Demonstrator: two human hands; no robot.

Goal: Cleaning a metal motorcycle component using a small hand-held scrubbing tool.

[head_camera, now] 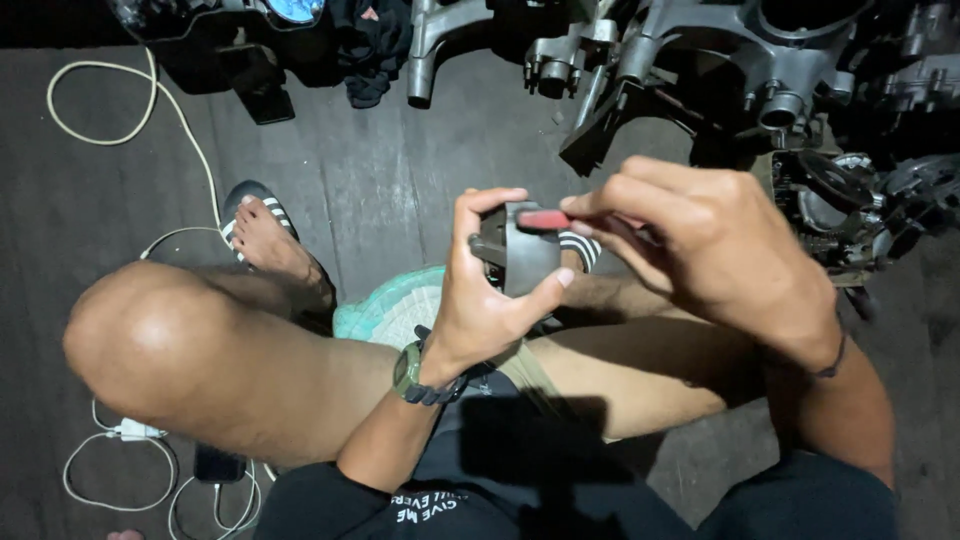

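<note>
My left hand (480, 300) grips a small grey metal part (525, 258) held up over my lap, thumb under it and fingers curled over its top. A green watch (412, 372) sits on that wrist. My right hand (700, 240) pinches a red-handled tool (543, 219), whose tip lies against the top of the metal part. Most of the tool is hidden inside my fingers. A dark band circles my right wrist.
I sit with bare knees apart, feet in striped sandals (250, 205) on a dark plank floor. Grey engine castings (700, 60) and gears (850, 200) lie ahead at top right. A white cable (130, 130) loops at left; a charger (135, 430) and phone lie by my knee.
</note>
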